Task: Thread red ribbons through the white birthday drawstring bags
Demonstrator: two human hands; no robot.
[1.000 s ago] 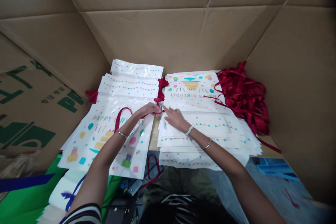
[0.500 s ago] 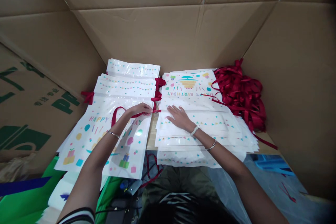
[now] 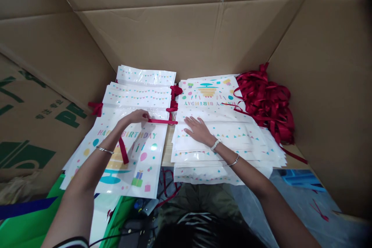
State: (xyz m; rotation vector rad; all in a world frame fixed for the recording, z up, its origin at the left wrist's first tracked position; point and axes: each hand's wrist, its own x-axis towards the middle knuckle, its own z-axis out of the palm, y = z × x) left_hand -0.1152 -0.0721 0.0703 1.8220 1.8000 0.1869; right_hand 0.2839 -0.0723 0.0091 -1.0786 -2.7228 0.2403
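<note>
My left hand (image 3: 138,116) pinches a red ribbon (image 3: 162,121), which stretches rightward from my fingers to the edge of the right stack; its loose end hangs below my wrist. Beneath that arm lies the left stack of birthday-printed white plastic bags (image 3: 145,151), its lettering upright to me. On the right stack of bags (image 3: 209,122), my right hand (image 3: 199,130) rests flat with its fingers spread. The top print there appears upside down. Red ribbon bunches (image 3: 175,93) sit between the two stacks.
A big heap of red ribbons (image 3: 267,104) lies at the right of the table. Cardboard walls (image 3: 151,38) enclose the back and sides. Below left is a green container (image 3: 29,224). Clear plastic sheeting (image 3: 296,209) and a blue object (image 3: 302,180) lie at lower right.
My left hand has moved left and slightly up, drawing the ribbon out into a straight line across the left stack. My right hand has stayed in place.
</note>
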